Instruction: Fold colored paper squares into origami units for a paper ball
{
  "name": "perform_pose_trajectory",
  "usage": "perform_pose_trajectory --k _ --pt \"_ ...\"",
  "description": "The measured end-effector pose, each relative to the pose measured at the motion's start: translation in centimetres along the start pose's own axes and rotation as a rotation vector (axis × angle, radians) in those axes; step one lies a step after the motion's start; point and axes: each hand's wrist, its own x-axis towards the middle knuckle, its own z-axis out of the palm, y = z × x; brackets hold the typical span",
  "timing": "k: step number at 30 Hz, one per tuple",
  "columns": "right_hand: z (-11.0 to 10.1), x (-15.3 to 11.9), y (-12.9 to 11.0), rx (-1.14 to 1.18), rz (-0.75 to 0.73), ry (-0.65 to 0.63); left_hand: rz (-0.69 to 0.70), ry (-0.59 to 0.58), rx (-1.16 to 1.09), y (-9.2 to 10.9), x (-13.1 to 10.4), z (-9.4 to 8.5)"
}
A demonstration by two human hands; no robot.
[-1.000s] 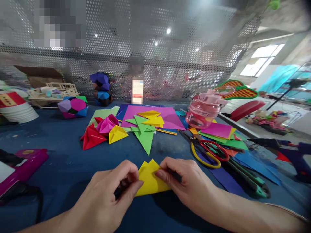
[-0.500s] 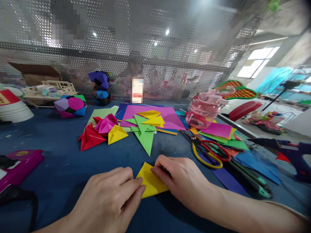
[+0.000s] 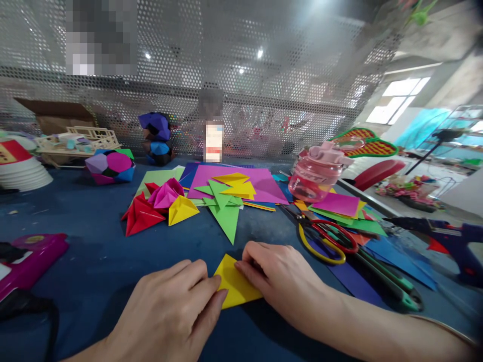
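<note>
A folded piece of yellow paper (image 3: 234,285) lies on the blue table near its front, one corner pointing away from me. My left hand (image 3: 169,304) pinches its left edge between thumb and fingers. On the right side my right hand (image 3: 277,279) grips it with thumb and curled fingers, hiding that edge. Just beyond lie green folded triangles (image 3: 224,211) and yellow folded pieces (image 3: 237,186) on a purple sheet (image 3: 267,181). Left of them stand folded shapes in red (image 3: 142,217), magenta (image 3: 167,193) and yellow (image 3: 182,209).
Scissors (image 3: 324,241), a green-black cutter (image 3: 388,274) and a blue glue gun (image 3: 445,236) lie right. A pink bottle (image 3: 317,171) stands behind them. A magenta device (image 3: 33,261), paper cups (image 3: 22,171) and a multicoloured paper ball (image 3: 111,166) sit left, before a perforated metal panel (image 3: 241,60).
Both hands keep hold of the yellow paper in nearly the same place. The view has shifted very slightly; nothing else has visibly moved.
</note>
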Motion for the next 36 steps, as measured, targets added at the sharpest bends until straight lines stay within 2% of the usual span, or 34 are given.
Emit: perform_pose_trajectory --k 15,19,23,28,36 --pt "-0.4 0.1 -0.3 -0.014 -0.003 -0.009 0.018 -0.012 0.049 0.0 0.0 -0.1" --pt "-0.2 0.1 -0.3 -0.049 -0.012 -0.017 0.024 -0.055 0.099 0.4 0.1 -0.1" --pt "-0.2 0.0 -0.6 -0.145 -0.032 -0.026 0.102 -0.006 0.178 0.8 -0.3 0.0" --pt "-0.4 0.1 -1.1 -0.244 -0.035 -0.056 0.228 -0.030 0.100 0.6 -1.0 -0.3" --pt "-0.6 0.1 -1.1 -0.262 -0.053 -0.048 0.280 -0.049 0.137 0.6 -1.0 -0.1"
